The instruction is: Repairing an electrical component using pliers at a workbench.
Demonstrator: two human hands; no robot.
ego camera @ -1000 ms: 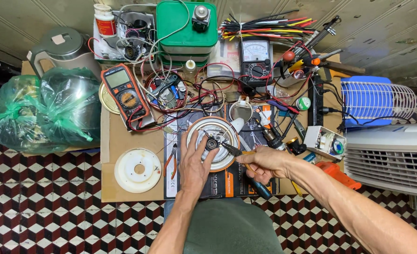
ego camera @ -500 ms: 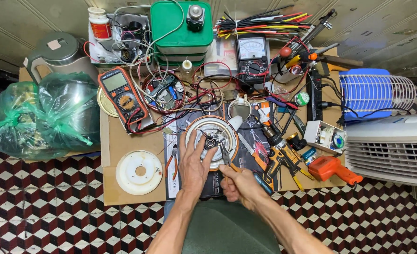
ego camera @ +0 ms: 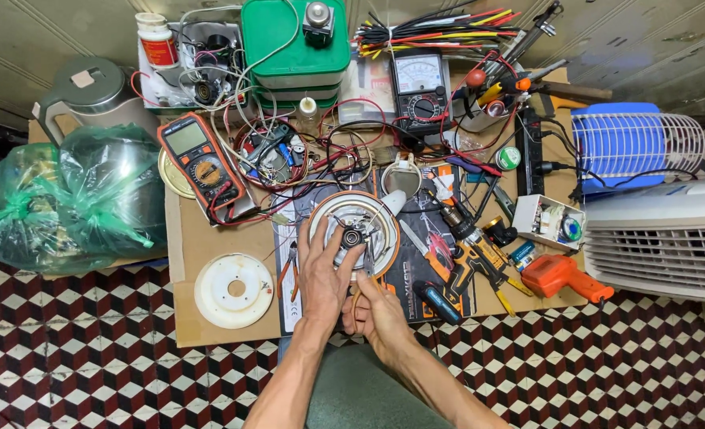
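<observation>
A round white and metal heating plate [ego camera: 354,233] lies near the middle of the cluttered table [ego camera: 209,238], on a dark printed mat. The left hand [ego camera: 321,278] rests flat on the plate's near left edge, fingers spread open and reaching toward the small fitting at its centre. The right hand [ego camera: 376,314], just beside it, is closed around a slim metal tool [ego camera: 367,260] whose tip touches the plate. A white disc [ego camera: 234,290] lies to the left; an orange multimeter [ego camera: 200,163] sits farther left, an orange tool [ego camera: 563,278] to the right.
</observation>
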